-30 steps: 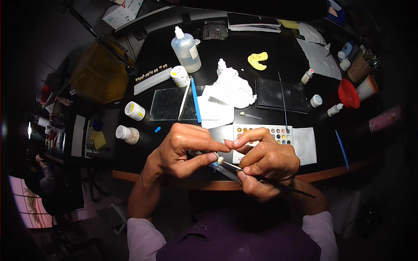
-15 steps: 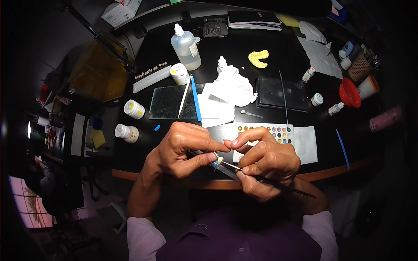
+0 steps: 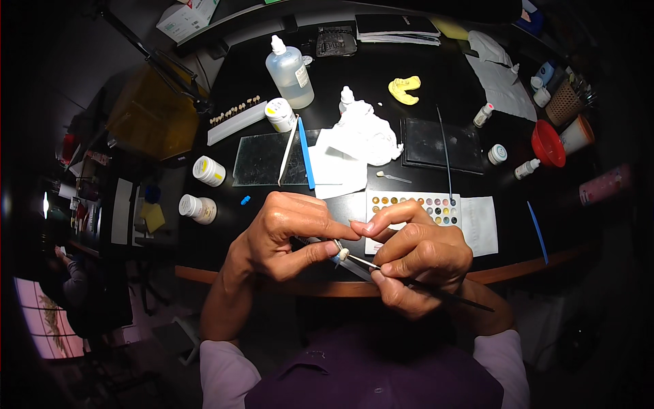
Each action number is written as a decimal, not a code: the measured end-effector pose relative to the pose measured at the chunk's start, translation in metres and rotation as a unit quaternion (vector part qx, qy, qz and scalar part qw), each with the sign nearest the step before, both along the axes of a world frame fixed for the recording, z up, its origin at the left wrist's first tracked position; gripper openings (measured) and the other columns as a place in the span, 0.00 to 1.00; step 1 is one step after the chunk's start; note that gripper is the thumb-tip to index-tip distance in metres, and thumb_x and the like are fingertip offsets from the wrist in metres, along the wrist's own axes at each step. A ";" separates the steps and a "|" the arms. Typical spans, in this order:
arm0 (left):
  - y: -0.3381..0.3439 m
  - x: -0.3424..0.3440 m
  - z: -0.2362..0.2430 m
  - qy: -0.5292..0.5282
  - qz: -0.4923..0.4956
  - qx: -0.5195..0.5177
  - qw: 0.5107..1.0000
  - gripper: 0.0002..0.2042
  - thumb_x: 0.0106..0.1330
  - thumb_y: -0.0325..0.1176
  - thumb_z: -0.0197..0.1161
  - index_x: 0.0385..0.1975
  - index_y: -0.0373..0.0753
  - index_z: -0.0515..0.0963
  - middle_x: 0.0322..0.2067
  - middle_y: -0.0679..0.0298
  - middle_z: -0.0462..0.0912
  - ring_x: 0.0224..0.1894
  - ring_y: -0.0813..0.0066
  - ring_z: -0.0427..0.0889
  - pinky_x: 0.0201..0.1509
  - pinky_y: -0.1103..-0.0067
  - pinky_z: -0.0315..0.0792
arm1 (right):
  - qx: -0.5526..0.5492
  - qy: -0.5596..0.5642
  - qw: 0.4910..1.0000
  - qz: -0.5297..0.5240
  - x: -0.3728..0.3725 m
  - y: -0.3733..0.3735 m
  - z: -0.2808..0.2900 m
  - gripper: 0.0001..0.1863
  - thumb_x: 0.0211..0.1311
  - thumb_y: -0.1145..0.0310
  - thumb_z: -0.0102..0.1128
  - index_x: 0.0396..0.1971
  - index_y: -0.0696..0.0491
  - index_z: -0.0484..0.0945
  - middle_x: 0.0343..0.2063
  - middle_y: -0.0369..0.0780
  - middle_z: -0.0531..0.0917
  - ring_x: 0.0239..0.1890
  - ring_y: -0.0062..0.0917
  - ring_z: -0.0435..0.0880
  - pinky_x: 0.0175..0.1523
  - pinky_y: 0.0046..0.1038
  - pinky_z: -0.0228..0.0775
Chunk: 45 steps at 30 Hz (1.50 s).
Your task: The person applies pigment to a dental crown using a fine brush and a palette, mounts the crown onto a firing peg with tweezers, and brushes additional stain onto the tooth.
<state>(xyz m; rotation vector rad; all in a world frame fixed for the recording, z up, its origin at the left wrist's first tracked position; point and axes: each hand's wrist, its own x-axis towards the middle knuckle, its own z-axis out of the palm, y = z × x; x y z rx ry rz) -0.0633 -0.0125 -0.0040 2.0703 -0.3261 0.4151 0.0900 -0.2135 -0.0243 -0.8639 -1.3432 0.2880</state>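
Observation:
Just beyond the table's front edge, my left hand (image 3: 286, 235) pinches a thin metallic holder between thumb and forefinger, a small cream dental crown (image 3: 343, 253) showing at the fingertips. Something blue sits beside the crown, too small to make out. My right hand (image 3: 429, 255) grips a fine brush (image 3: 453, 297) with a dark handle, its pale tip touching or almost touching the crown. The fingertips of both hands meet above it. Partly under my right hand lies a white palette (image 3: 415, 195) with round wells of coloured stains.
Behind my hands are a crumpled white tissue (image 3: 368, 136), a glass slab (image 3: 259, 160), a blue stick (image 3: 306, 153), a yellow dental model (image 3: 405, 90) and a tall clear bottle (image 3: 289, 75). White jars (image 3: 209, 171) stand left; a red bowl (image 3: 547, 144) stands right.
The crown has shifted or turned slightly between my left fingertips, and the brush tip has moved a little with it. My right hand has moved very slightly; both grips stay the same.

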 end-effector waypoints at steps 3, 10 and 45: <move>0.000 0.000 0.000 -0.005 -0.001 0.000 1.000 0.11 0.62 0.27 0.73 0.44 0.33 0.91 0.23 0.59 0.87 0.23 0.69 0.83 0.29 0.74 0.72 | -0.005 0.001 1.000 0.002 0.000 -0.001 -0.001 0.10 0.44 0.85 0.70 0.24 0.56 0.79 0.25 0.40 0.85 0.46 0.42 0.89 0.49 0.36 0.82; -0.001 0.000 0.000 -0.011 0.000 -0.005 1.000 0.11 0.61 0.27 0.73 0.42 0.32 0.91 0.24 0.58 0.88 0.23 0.70 0.83 0.29 0.74 0.72 | -0.005 0.000 1.000 0.004 -0.001 -0.002 -0.002 0.11 0.43 0.86 0.71 0.24 0.56 0.79 0.25 0.40 0.85 0.46 0.42 0.89 0.48 0.36 0.82; -0.001 -0.001 0.004 0.002 0.002 0.011 1.000 0.09 0.60 0.26 0.73 0.40 0.34 0.91 0.24 0.58 0.87 0.24 0.67 0.83 0.30 0.73 0.73 | -0.016 0.032 0.999 0.007 -0.005 -0.004 -0.004 0.11 0.41 0.87 0.67 0.23 0.56 0.77 0.24 0.39 0.83 0.47 0.43 0.89 0.51 0.37 0.84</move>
